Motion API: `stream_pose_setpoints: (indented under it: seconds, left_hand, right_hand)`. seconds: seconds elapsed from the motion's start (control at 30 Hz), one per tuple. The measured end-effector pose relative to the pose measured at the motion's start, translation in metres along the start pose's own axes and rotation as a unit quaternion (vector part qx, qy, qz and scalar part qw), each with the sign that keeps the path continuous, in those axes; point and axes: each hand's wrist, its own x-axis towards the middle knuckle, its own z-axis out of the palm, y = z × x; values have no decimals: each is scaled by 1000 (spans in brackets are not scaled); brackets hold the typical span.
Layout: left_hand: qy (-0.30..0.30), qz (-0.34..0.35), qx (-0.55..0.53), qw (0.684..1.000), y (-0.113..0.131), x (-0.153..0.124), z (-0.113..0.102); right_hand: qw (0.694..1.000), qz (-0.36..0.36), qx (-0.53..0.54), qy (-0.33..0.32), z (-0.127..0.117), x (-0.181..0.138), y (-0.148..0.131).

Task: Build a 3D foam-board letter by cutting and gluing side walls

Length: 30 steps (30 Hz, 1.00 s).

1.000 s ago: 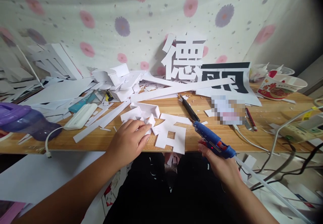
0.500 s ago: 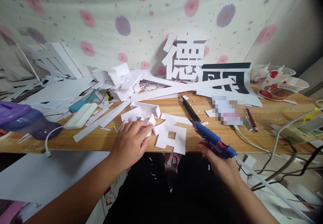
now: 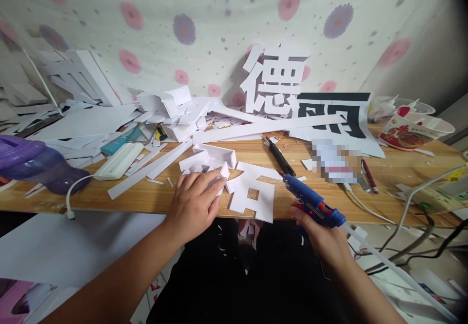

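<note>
My right hand is closed around a blue hot glue gun, with a long pale glue stick running out of its back end. Its nozzle points left, over the bench near a flat white foam board character with a square cut-out. My left hand has its fingers together over a white foam board piece with upright walls, pressing it at the bench. Most of that piece is hidden under the fingers. Just behind the hand stand more folded white walls.
A black utility knife lies beyond the glue gun. At the back leans a finished white character, beside a printed sheet. White offcuts, a purple bottle, a white power bank and a paper bowl surround the work.
The whole view has shifted slightly. Both hands keep nearly the same pose, the left over the foam board piece and the right around the glue gun.
</note>
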Motion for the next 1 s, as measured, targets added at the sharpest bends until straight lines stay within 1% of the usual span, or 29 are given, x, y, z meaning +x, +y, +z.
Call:
stream_pose_setpoints:
  seconds: [0.23, 0.4, 0.7, 0.77, 0.87, 0.9, 1.0]
  left_hand:
    - [3, -3, 3, 1000, 8, 0, 4]
    - [0, -4, 9, 1000, 8, 2, 4]
    - [-15, -11, 17, 1000, 9, -3, 8]
    - [-14, -12, 17, 1000, 10, -3, 8]
    - [-15, -16, 19, 1000, 11, -4, 8]
    - [-15, -19, 19, 1000, 12, -5, 8]
    - [-19, -29, 19, 999, 14, -7, 9]
  right_hand:
    - [1000, -1, 6, 1, 1, 0, -2]
    - [1000, 4, 3, 2, 0, 0, -2]
    - [1000, 0, 2, -3, -2, 1, -1]
    - [1000, 1, 9, -27, -5, 4, -2]
    - [995, -21, 12, -98, -6, 11, -11]
    - [992, -32, 10, -121, -6, 14, -16]
    - [984, -75, -10, -163, 2, 26, -38]
